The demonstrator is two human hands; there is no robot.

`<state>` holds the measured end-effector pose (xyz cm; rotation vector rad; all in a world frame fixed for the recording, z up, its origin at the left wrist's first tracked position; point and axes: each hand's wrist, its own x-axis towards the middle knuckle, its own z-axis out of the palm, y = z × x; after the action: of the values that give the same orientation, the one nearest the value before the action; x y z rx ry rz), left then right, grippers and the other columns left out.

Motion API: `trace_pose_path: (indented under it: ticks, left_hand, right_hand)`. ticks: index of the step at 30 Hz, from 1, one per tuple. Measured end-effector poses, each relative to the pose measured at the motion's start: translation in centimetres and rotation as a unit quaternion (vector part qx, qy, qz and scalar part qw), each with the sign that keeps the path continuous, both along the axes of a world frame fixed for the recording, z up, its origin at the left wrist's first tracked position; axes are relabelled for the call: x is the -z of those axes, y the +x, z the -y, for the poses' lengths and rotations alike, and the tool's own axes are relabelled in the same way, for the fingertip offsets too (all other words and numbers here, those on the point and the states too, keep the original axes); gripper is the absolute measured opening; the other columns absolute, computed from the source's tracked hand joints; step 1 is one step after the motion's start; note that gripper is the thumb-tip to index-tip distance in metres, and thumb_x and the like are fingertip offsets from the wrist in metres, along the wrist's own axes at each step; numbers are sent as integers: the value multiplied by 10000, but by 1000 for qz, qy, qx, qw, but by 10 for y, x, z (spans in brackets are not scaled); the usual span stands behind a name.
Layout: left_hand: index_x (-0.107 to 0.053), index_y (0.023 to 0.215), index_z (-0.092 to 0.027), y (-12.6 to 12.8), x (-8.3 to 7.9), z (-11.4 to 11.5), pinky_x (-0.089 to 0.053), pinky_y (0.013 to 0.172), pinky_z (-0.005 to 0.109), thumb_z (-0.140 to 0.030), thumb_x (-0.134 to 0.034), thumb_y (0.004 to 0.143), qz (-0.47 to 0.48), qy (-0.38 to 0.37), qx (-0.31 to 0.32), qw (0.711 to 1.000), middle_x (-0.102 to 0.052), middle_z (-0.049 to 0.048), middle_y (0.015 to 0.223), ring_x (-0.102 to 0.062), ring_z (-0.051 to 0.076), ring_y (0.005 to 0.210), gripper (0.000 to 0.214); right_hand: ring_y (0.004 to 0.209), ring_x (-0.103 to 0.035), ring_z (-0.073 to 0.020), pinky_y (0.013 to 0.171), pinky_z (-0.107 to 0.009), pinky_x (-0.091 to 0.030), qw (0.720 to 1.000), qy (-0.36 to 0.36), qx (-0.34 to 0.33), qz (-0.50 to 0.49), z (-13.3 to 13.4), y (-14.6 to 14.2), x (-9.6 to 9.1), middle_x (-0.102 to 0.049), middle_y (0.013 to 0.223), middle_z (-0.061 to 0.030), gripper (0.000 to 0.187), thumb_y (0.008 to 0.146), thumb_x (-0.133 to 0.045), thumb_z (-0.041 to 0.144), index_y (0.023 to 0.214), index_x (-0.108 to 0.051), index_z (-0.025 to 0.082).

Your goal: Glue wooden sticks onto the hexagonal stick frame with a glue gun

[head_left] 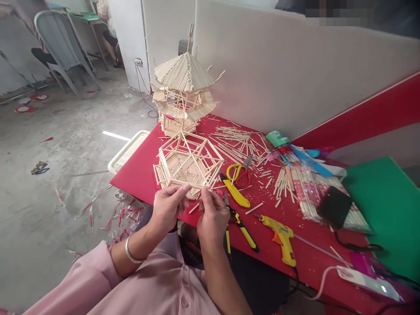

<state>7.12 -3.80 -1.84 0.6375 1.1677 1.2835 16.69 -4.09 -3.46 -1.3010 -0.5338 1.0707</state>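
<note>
Bright, diffuse light puts a pale sheen on the grey concrete floor (82, 148). The lattice frame of pale wooden sticks (185, 171) looks fairly crisp; wide-angle distortion stretches the softer edges, and pixelation masks an upper-right patch.

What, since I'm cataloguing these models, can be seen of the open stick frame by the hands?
The open stick frame looks made of thin, pale wooden sticks. Nested rings form its many-sided floor; upright and slanting struts carry an unroofed rim. It stands on the red table, before a roofed stick tower. The left hand and right hand are at its near edge; contact is unclear.
</note>
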Motion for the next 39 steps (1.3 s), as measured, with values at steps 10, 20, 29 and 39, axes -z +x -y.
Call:
trace_pose_path:
  ticks: [10,20,29,39]
  left_hand:
    - [-761,924,-229,-15,18,2,-459,653,245,-123,-690,863,-550,468,-181,668,-705,1,684,-590,114,621,141]
    - [-736,927,-345,-38,15,-27,-304,1155,426,-214,-675,891,-634,493,-168,571,-683,-12,1303,-508,192,1320,149]
    - [-732,947,-349,-42,14,-28,-321,1142,485,-158,-701,839,-629,479,-115,601,-648,-6,1366,-514,244,1329,221]
    - [-715,953,-325,-44,13,-29,-324,1130,498,-133,-679,831,-643,485,-98,584,-644,21,1362,-527,261,1311,230]
  right_hand:
    - [529,-335,-78,534,-237,-308,999,24,-6,27,-3,-1,3,-401,515,78,424,688,-798,555,630,-628,171]
    - [554,-351,-82,571,-243,-357,997,27,-23,65,-1,0,5,-482,561,51,414,738,-766,565,717,-714,155]
    - [542,-377,-79,517,-233,-334,997,-20,-66,40,4,3,11,-557,594,30,437,705,-786,577,814,-762,154]
    - [659,-569,-110,644,-242,-488,995,41,12,91,1,13,8,-617,708,18,401,720,-783,524,867,-661,172]
